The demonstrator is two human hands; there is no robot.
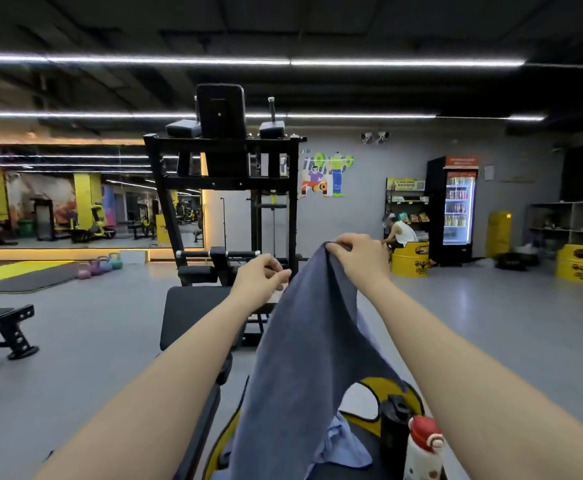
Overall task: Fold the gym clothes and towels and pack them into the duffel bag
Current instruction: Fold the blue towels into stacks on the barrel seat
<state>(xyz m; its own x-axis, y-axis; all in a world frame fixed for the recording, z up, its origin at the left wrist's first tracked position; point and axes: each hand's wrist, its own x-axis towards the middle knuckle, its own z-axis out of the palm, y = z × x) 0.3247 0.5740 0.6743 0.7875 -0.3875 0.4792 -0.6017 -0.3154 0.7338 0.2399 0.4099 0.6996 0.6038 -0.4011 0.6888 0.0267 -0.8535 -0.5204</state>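
The big gray towel (303, 341) hangs down the middle of the frame. It could slip and drop in a heap, because only the right hand (355, 258) pinches its top corner. The left hand (262, 282) sits just left of the edge, fingers curled, but I cannot tell if it holds any cloth. At the bottom, the hanging end could knock over the little bottle (423, 452).

Open gray floor (473, 323) lies left and right of the counter (196, 313); a black machine (227, 188) blocks just beyond it, two bottles (418, 441) crowd its near right, a bench (2, 327) stands far left.
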